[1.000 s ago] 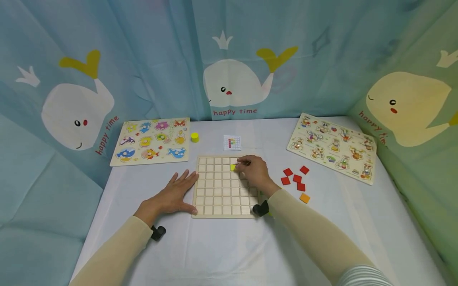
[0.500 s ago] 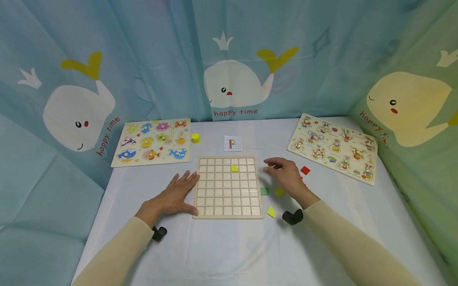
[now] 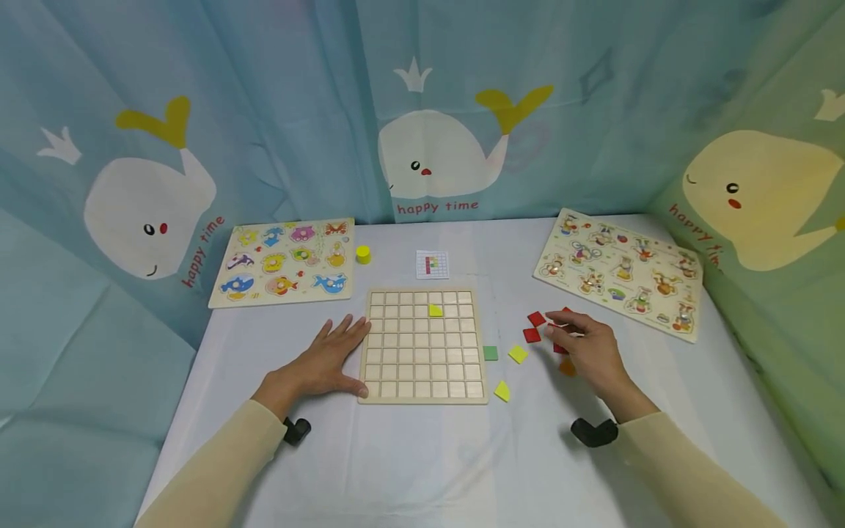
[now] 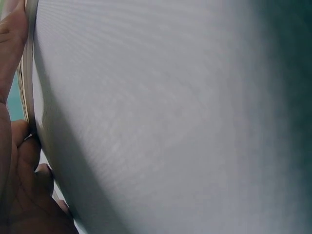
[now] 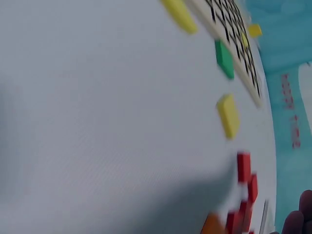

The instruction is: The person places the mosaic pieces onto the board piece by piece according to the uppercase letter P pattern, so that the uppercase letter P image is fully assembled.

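Note:
My left hand [image 3: 320,368] lies with fingers spread on the table, its fingertips and thumb at the left edge of a wooden grid board [image 3: 422,401]. A yellow tile [image 3: 436,311] with a rounded corner sits in one cell of the board's second row. Over a group of red square tiles [image 3: 532,335] hovers my right hand [image 3: 590,359], thumb and index finger apart with nothing visible between them; it partly covers some red tiles and an orange tile [image 3: 567,367]. In the right wrist view, the red tiles [image 5: 243,167] lie near the fingertips [image 5: 295,223] at the lower right.
Right of the board lie a green tile [image 3: 491,353], a yellow tile [image 3: 518,355] and a yellow fan-shaped tile [image 3: 502,391]. Behind it are a small pattern card [image 3: 432,265] and a yellow cylinder [image 3: 363,254]. Picture puzzle boards stand back left [image 3: 284,262] and back right [image 3: 618,275].
My right hand has let go of the yellow tile in the grid cell and moved right, across to the red tiles. The left hand stays at the board's edge.

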The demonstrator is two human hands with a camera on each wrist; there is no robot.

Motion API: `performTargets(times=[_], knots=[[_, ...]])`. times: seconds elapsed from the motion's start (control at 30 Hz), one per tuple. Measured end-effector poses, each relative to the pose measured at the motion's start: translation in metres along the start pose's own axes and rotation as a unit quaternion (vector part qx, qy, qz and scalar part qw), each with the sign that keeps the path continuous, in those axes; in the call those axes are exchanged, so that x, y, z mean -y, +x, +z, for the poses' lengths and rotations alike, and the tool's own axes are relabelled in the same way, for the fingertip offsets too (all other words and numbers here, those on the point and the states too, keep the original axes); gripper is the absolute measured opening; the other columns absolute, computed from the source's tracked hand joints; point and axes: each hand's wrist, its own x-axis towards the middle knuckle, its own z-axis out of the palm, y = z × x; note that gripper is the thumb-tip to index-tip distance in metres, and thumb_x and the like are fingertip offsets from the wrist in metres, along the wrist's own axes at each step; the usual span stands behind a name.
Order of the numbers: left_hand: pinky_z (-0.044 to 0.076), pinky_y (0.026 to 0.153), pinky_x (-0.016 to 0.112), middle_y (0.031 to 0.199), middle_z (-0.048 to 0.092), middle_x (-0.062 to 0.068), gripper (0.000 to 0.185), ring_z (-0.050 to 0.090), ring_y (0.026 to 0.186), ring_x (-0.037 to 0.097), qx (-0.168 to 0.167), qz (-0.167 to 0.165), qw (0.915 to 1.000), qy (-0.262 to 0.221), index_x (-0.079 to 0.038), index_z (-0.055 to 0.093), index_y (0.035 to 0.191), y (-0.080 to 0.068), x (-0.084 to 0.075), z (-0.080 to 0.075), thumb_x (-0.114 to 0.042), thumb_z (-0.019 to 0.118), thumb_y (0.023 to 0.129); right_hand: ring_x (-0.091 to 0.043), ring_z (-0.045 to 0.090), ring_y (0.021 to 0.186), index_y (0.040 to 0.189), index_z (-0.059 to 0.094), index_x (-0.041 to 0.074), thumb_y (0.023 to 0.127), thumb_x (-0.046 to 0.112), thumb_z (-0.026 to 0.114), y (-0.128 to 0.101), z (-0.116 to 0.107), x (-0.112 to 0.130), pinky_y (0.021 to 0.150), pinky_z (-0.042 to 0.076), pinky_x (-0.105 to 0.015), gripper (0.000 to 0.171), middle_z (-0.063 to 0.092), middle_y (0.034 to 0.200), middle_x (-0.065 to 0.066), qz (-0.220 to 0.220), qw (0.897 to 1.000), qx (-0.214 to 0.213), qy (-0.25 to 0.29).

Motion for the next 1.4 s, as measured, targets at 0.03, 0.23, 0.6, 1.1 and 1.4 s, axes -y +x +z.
performTargets(times=[0.03,0.23,0.6,1.1,1.4], knots=[[-0.004,0.134,0.055,0.178,0.013,0.007,0.131,0.002,0.166,0.032,0.001,-0.001,1.0000,0.001,-0.012,0.016,0.170,0.000,0.000,0.000,-0.063,0.088,0.074,-0.012,0.061,0.091,0.139,0.069,0.006,0.101,0.030,0.073,-0.002,-0.004,-0.003,0.067,0.053,-0.018,0.045,0.066,0.123,-0.016,0.003,1.000,-0.008,-0.005],[-0.005,0.134,0.054,0.178,0.012,0.006,0.130,0.001,0.166,0.031,0.000,-0.003,1.0000,-0.001,-0.012,0.016,0.170,0.000,-0.001,0.000,-0.062,0.088,0.074,-0.017,0.051,0.113,0.141,0.068,0.010,0.103,0.039,0.068,-0.013,-0.019,-0.024,0.079,0.045,-0.020,0.048,0.062,0.138,-0.016,0.037,0.998,-0.031,-0.050],[-0.006,0.134,0.054,0.178,0.012,0.006,0.131,0.001,0.166,0.031,0.001,-0.006,1.0000,-0.002,-0.013,0.015,0.171,0.001,-0.001,0.001,-0.063,0.088,0.074,-0.035,0.054,0.129,0.144,0.066,0.008,0.102,0.037,0.071,-0.043,-0.024,-0.051,0.087,0.045,-0.029,0.051,0.059,0.145,-0.021,0.055,0.995,0.000,-0.078],[-0.005,0.134,0.056,0.178,0.015,0.008,0.131,0.002,0.166,0.033,-0.005,0.003,0.9999,-0.016,-0.012,0.017,0.170,-0.001,0.001,0.001,-0.063,0.088,0.073,-0.045,0.052,0.122,0.125,0.075,0.000,0.092,0.012,0.080,-0.048,-0.004,-0.058,0.102,0.047,-0.065,0.035,0.061,0.126,-0.024,-0.033,0.985,-0.036,-0.163],[-0.005,0.134,0.055,0.178,0.015,0.008,0.130,0.003,0.166,0.033,-0.004,0.004,0.9997,-0.023,-0.011,0.018,0.170,-0.001,-0.002,-0.001,-0.061,0.089,0.073,-0.049,0.049,0.125,0.130,0.071,-0.001,0.093,0.006,0.077,-0.043,-0.002,-0.058,0.104,0.043,-0.068,0.038,0.061,0.129,-0.027,-0.026,0.984,-0.031,-0.176]])
